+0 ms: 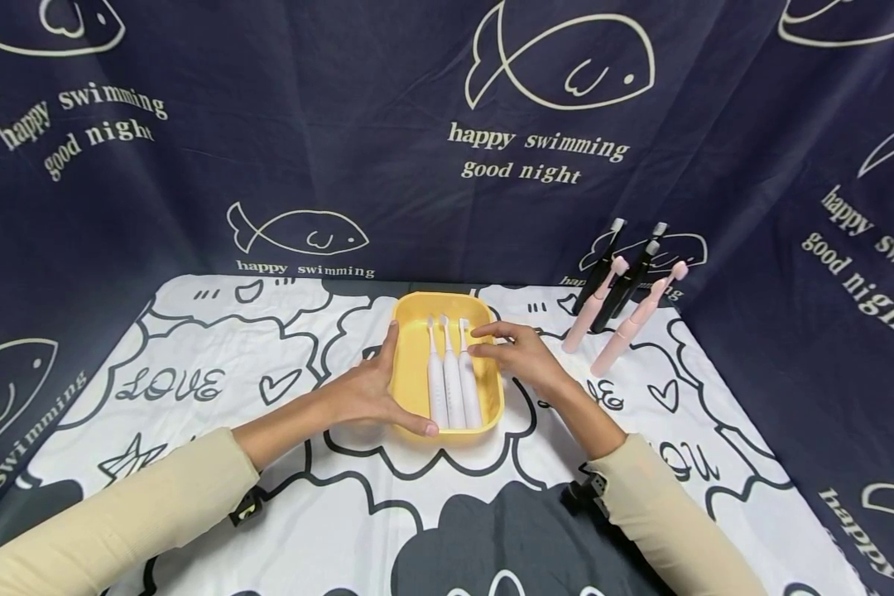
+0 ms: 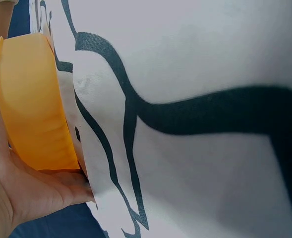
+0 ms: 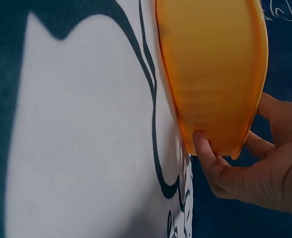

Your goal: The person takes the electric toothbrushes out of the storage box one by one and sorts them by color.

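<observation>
Yellow tray (image 1: 410, 364) sits centre of the head view on a white cloth w/ black cartoon print (image 1: 268, 463), holding three white toothbrushes (image 1: 453, 377) laid side by side, heads toward the top of the frame. Left hand (image 1: 368, 389) lies against the tray's left wall, fingers straight along the side & thumb hooked round the near corner at bottom centre; left wrist view shows the palm (image 2: 31, 193) flat against the tray's orange-yellow wall (image 2: 31, 104), so spread & pressing rather than pinching. Right hand (image 1: 517, 352) is at the tray's right rim, index finger stretched over the rim toward the rightmost brush, other fingers lower on the wall. In the right wrist view the fingers (image 3: 210, 158) curl round the tray's edge (image 3: 212, 74), thumb on the outer wall, so it grips the rim. Can't tell if the fingertip actually touches a brush. Right of centre in the head view, two pink toothbrushes (image 1: 626, 327) & some black ones (image 1: 618, 277) lean against the dark blue fish-print backdrop (image 1: 447, 124), well apart from the tray. Both sleeves are beige (image 1: 119, 521).
</observation>
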`<move>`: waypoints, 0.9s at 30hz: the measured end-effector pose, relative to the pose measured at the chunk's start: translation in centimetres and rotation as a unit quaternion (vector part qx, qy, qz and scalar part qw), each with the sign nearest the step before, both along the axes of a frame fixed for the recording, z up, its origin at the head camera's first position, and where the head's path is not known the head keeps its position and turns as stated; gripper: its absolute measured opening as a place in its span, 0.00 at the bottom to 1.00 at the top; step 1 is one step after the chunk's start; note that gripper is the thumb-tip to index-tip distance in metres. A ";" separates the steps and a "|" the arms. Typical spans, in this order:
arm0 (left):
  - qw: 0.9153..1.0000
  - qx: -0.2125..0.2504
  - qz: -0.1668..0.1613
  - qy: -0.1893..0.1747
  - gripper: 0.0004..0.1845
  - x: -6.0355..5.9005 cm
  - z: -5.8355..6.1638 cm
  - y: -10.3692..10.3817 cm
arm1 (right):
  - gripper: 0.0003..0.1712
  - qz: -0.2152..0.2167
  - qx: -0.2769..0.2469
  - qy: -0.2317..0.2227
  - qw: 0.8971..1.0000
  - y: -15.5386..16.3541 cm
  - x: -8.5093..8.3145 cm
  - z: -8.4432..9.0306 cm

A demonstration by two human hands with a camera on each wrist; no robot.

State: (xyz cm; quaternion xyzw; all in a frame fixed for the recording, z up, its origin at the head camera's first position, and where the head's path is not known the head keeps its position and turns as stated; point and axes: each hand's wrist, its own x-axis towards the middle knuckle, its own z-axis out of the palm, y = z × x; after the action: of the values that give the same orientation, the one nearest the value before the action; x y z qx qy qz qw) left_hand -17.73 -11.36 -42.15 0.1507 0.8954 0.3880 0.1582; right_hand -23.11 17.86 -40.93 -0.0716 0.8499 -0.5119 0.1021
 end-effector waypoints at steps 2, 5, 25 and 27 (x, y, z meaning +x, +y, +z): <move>1.000 0.002 -0.001 -0.001 0.99 0.0 0.0 0.0 | 0.27 0.003 0.006 0.007 1.000 -0.2 0.0 -0.1; 1.000 0.001 -0.001 -0.003 0.99 0.0 0.0 0.0 | 0.28 0.007 0.015 0.018 1.000 -0.4 0.0 -0.2; 1.000 -0.006 -0.002 -0.009 0.98 -0.1 -0.1 -0.1 | 0.41 0.023 0.187 0.071 0.979 -1.4 -3.8 -3.9; 1.000 -0.008 -0.002 -0.010 0.98 -0.1 -0.1 -0.1 | 0.41 0.019 0.201 0.078 0.976 -1.1 -5.0 -5.3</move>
State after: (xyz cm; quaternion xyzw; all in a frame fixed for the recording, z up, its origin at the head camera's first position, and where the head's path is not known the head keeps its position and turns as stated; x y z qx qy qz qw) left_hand -17.81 -11.46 -42.24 0.1472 0.8967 0.3817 0.1688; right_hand -28.09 16.76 -46.19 -0.1055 0.9392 -0.3216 0.0572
